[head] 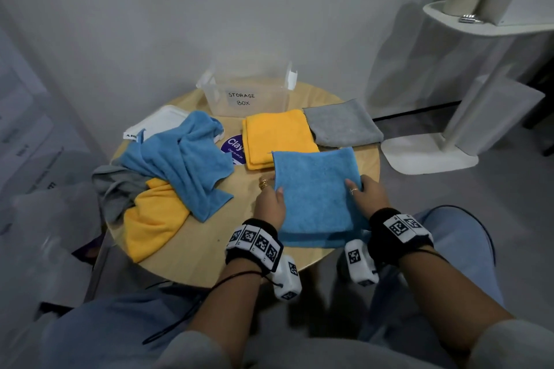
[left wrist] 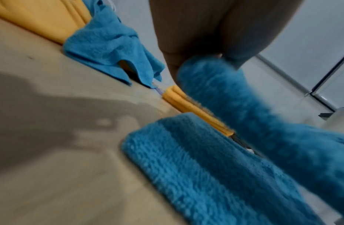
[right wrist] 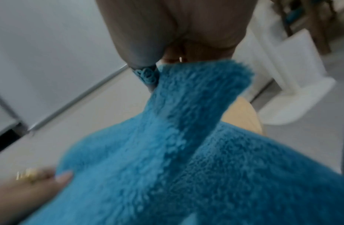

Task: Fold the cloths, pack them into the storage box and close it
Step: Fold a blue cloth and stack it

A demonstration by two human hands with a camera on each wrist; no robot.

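Observation:
A blue cloth (head: 316, 192), half folded, lies at the near side of the round wooden table (head: 209, 260). My left hand (head: 269, 198) pinches its left edge and my right hand (head: 364, 193) pinches its right edge, lifting the upper layer. In the left wrist view the blue cloth (left wrist: 234, 115) rises from the table; in the right wrist view the blue cloth (right wrist: 167, 144) hangs from my fingers. A folded yellow cloth (head: 277, 136) and a folded grey cloth (head: 341, 126) lie behind it. The clear storage box (head: 248, 93) stands open at the back.
A heap of unfolded cloths sits on the left: blue (head: 183, 159), grey (head: 120, 189) and yellow (head: 153, 219). The white lid (head: 156, 123) lies partly under them. A purple sticker (head: 232, 145) marks the table. A white stand (head: 428, 150) is on the floor to the right.

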